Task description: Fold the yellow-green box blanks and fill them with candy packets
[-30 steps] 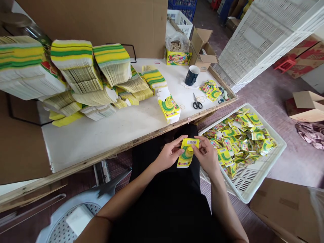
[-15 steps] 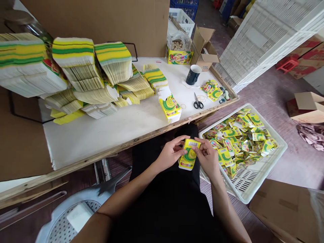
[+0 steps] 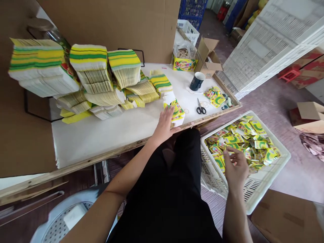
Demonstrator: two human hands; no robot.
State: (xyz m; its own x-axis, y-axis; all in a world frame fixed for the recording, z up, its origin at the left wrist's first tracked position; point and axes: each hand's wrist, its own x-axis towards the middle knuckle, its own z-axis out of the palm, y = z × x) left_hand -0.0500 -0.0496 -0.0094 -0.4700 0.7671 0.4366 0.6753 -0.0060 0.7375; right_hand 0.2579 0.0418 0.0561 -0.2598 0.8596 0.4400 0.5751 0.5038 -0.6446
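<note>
My left hand reaches over the table's front edge with its fingers stretched out. It lies at the near side of a small stack of yellow-green printed cards, its fingertips on or just above them. My right hand hangs over the near side of a white plastic crate. Its fingers are loosely bent, with the thumb apart from them and no packet visible between. Many yellow-green card packets lie jumbled in the crate below it.
Tall bundles of cards stand on the table's left side. Scissors, a dark mug, loose packets and a yellow box sit to the right. Stacked white crates rise behind, and a cardboard box stands near the crate.
Both hands held one yellow packet over my lap; now they are apart. The left has moved up to the card stack, the right over the crate. The packet is out of my hands.
</note>
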